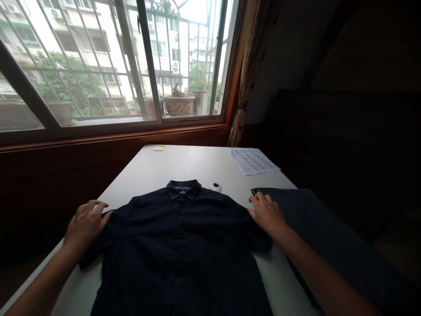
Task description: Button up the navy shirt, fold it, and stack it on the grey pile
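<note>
A dark navy short-sleeved shirt (pixel 180 245) lies spread front side up, its collar pointing at the window and its buttons running down the middle. My left hand (pixel 86 223) is at the outer edge of the left sleeve, thumb apart from the fingers and touching the cloth. On the other side, my right hand (pixel 267 213) rests by the right sleeve, with its fingers loosely bent and apart. Just beyond that hand lies a dark grey folded cloth (pixel 305 215), stretching off along the table's right side. The lower end of the shirt runs out of view.
The white table (pixel 190 162) narrows toward the window (pixel 148 66). Behind the collar sits a small white round object with a dark centre (pixel 215 187). Printed papers (pixel 251 161) lie at the far right corner, a yellow sticky note (pixel 159 148) at the far left. A curtain (pixel 241 101) hangs behind.
</note>
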The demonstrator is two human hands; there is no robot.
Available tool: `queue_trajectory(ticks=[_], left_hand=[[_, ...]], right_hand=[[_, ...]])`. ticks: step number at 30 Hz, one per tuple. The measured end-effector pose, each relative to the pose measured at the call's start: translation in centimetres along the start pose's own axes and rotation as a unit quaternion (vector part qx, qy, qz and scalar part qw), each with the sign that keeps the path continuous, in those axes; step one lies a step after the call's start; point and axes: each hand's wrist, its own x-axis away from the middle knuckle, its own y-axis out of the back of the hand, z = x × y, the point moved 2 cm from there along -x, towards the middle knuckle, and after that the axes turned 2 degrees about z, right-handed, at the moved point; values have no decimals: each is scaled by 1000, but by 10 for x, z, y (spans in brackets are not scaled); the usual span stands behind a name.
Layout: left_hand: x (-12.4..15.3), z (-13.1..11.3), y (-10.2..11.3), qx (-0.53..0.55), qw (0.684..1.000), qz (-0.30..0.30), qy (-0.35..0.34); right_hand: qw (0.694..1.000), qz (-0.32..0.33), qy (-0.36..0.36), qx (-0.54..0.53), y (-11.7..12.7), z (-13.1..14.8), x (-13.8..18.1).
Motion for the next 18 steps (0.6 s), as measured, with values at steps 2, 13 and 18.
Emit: queue_trajectory(ticks=[2, 13, 18], left_hand=[[11, -32, 3, 20, 997, -1, -69], [69, -67, -27, 1, 997, 76, -34], [62, -18, -26, -52, 992, 115, -24]], right_hand=[[996, -2, 64, -63, 1, 30, 9], [960, 63, 180, -204, -25, 140, 73], [954, 62, 179, -231, -24, 164, 88]])
